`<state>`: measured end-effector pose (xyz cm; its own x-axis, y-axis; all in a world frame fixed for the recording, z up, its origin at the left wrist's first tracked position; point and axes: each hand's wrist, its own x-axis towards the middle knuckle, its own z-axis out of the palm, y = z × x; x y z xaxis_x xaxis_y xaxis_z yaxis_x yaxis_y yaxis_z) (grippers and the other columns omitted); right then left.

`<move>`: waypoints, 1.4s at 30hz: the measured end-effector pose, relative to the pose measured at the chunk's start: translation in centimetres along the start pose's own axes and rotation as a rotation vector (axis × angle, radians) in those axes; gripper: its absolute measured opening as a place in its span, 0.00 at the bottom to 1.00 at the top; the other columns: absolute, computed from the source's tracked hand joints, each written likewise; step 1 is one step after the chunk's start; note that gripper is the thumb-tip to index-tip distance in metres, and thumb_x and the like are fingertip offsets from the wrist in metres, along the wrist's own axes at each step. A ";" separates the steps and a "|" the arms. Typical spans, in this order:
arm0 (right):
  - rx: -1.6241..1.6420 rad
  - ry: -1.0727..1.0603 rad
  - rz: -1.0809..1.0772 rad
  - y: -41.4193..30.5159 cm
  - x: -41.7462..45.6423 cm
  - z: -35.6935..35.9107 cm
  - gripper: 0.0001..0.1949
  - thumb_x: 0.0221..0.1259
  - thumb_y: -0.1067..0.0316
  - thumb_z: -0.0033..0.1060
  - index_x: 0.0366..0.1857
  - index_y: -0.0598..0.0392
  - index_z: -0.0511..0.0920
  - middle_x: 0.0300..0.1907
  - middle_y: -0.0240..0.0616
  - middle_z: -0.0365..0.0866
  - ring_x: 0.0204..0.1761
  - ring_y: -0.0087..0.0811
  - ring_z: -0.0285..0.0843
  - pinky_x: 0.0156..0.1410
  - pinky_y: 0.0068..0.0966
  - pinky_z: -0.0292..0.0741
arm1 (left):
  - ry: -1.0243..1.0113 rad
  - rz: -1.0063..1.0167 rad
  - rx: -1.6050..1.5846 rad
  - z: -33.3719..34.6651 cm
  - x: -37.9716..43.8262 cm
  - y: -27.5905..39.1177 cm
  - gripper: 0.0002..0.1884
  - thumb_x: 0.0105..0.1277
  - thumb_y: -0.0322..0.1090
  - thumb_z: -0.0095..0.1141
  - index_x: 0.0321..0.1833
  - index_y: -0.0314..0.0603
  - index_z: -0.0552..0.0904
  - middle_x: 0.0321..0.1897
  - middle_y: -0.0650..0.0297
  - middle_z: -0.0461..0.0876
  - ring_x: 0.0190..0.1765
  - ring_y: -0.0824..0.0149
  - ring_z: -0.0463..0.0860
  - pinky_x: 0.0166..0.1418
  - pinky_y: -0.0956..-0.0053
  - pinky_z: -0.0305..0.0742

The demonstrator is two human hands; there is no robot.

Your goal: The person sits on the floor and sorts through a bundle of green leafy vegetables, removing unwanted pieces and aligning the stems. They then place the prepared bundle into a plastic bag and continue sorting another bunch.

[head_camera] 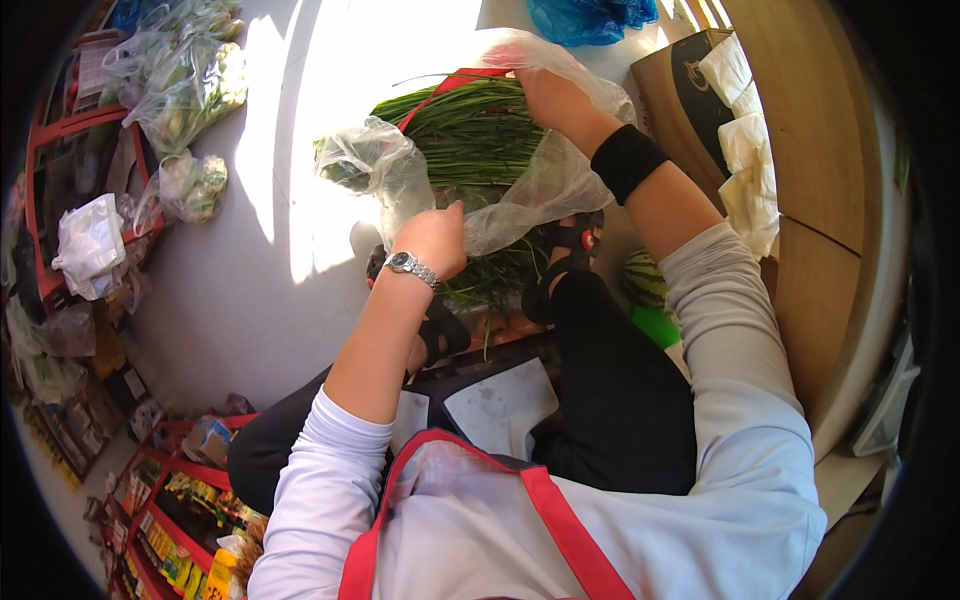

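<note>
Before me lies a thick bundle of long, thin green leaves (472, 135) that look like garlic chives, inside a clear plastic bag (517, 221). A red strip (439, 94) crosses the far side of the bundle. At the bag's near edge, my left hand (433, 238), with a metal wristwatch (411, 268), is closed on the plastic. Above the bundle's right end, my right hand (556, 99) grips the bag's far right part; its fingertips are partly hidden. A black band (628, 161) circles that wrist. Loose greens (499, 277) lie below the bag, between my feet.
Bagged vegetables (184, 97) and a red rack (79, 127) stand at the left. To the right are a cardboard box (679, 97), white plastic bags (746, 150), a watermelon (643, 277) and a wooden panel (817, 150). A blue plastic bag (592, 19) lies at the far side.
</note>
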<state>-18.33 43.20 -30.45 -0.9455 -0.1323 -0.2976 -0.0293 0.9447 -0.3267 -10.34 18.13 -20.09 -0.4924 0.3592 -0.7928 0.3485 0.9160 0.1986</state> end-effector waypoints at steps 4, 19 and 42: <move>0.015 0.076 -0.025 -1.3 -0.5 -2.8 0.16 0.66 0.70 0.56 0.57 0.55 0.80 0.44 0.50 0.89 0.48 0.49 0.88 0.52 0.45 0.82 | 0.018 -0.069 -0.041 -1.3 2.3 -1.5 0.16 0.63 0.31 0.54 0.50 0.32 0.86 0.47 0.41 0.88 0.53 0.44 0.87 0.57 0.55 0.83; -0.123 0.114 0.094 -1.9 -4.0 -7.7 0.24 0.66 0.67 0.62 0.68 0.49 0.77 0.47 0.47 0.88 0.50 0.50 0.87 0.55 0.45 0.82 | 0.709 0.163 -0.363 3.9 5.0 -1.9 0.33 0.59 0.28 0.61 0.72 0.44 0.75 0.64 0.48 0.79 0.68 0.46 0.75 0.74 0.56 0.70; -0.315 0.438 0.168 -5.4 -9.1 -16.7 0.15 0.68 0.69 0.56 0.57 0.53 0.80 0.43 0.47 0.89 0.44 0.49 0.89 0.45 0.42 0.84 | 0.712 0.195 -0.593 -0.3 -11.3 -0.1 0.25 0.68 0.38 0.64 0.68 0.41 0.79 0.68 0.52 0.78 0.71 0.52 0.75 0.75 0.61 0.70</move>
<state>-14.97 44.34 -11.04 -0.9898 0.1017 0.0999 0.1019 0.9948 -0.0034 -5.00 14.05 -10.98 -0.9075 0.3607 -0.2152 0.1106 0.6995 0.7060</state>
